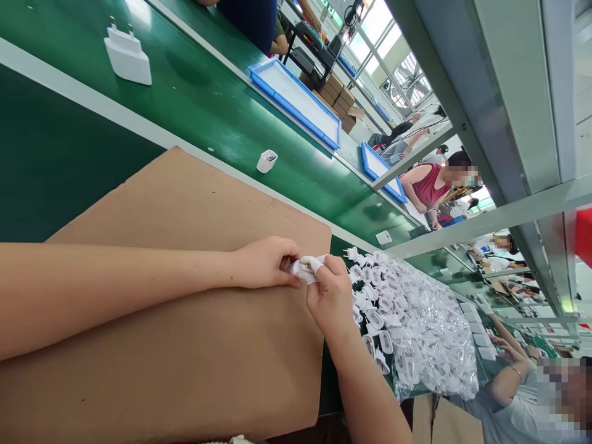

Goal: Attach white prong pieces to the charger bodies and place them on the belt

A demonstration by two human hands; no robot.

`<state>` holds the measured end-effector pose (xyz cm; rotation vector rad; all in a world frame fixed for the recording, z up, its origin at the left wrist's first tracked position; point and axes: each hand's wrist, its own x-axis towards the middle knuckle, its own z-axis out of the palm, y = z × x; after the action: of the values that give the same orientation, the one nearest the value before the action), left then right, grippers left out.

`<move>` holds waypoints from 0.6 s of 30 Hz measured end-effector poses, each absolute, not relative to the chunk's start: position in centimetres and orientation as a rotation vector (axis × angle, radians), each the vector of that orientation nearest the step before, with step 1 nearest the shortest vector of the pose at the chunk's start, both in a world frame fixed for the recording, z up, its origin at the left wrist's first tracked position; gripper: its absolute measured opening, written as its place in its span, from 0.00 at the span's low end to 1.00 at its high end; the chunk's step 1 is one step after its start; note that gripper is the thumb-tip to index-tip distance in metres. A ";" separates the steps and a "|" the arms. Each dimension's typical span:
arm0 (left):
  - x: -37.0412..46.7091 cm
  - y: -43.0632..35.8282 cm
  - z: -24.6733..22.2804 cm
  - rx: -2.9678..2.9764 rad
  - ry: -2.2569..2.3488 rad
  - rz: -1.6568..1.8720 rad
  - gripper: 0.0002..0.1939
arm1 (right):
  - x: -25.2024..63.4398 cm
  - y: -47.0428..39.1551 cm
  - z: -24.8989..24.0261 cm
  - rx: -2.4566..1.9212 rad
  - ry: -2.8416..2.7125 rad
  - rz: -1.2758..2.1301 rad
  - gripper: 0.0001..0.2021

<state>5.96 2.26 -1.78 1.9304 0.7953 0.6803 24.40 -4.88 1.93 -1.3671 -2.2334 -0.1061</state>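
My left hand (266, 262) reaches in from the left above the brown cardboard sheet (185, 357), its fingers pinched on a small white piece (296, 269). My right hand (332, 295) meets it from the lower right, fingers closed round the same piece, with a white covering on a finger or thumb. The piece is mostly hidden between the fingers. Just right of my hands lies a pile of white plastic plug housings (377, 296), partly inside a clear plastic bag (435, 327).
A green conveyor belt (198, 117) crosses behind the cardboard, carrying a white plug adapter (128, 55) and a small white housing (267, 161). Blue-rimmed trays (296, 102) stand beyond. A metal frame (499, 219) slants across the right. Other people sit along the line, one at lower right.
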 end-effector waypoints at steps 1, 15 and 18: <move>5.9 2.3 -1.8 1.926 0.792 0.676 0.20 | 24.4 -4.8 2.0 -1.367 -2.242 -0.094 0.13; 5.9 1.0 -1.2 1.933 0.750 0.690 0.25 | 24.9 -4.6 0.3 -1.513 -1.663 0.599 0.24; 5.2 0.6 -1.2 2.070 0.777 0.787 0.28 | 25.9 -4.5 0.9 -1.458 -1.604 0.754 0.28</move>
<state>5.16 0.59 -1.21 2.0705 0.7765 0.7873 25.86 -4.48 0.92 -1.4577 -1.6040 0.7540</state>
